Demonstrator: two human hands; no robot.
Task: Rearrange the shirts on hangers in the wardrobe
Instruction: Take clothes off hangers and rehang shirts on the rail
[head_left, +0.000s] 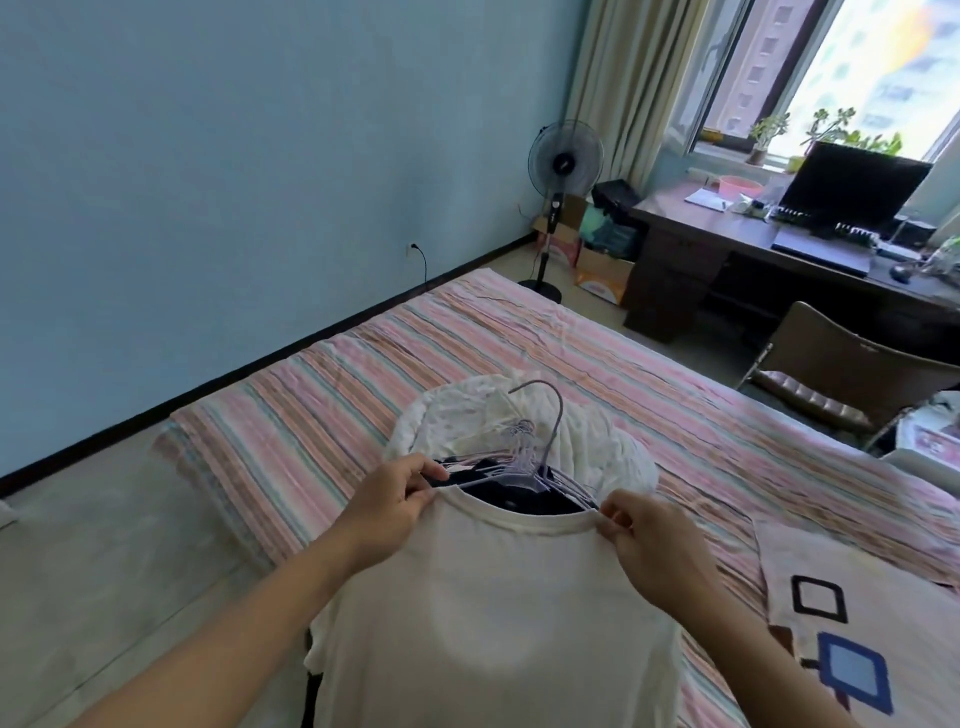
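My left hand (395, 499) and right hand (636, 535) each pinch a shoulder of the cream shirt (493, 613) at the collar, at 9 and 3 o'clock, to spread the neck over the hanger (524, 467). Shirt lies on the striped bed (675, 395), atop a dark pile. Long axis 12–6, collar and hook toward 12. Probably several hangers bunched there; hard to count.

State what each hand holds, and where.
Both hands pinch the white shirt at its neckline: left hand at the left shoulder, right hand at the right.
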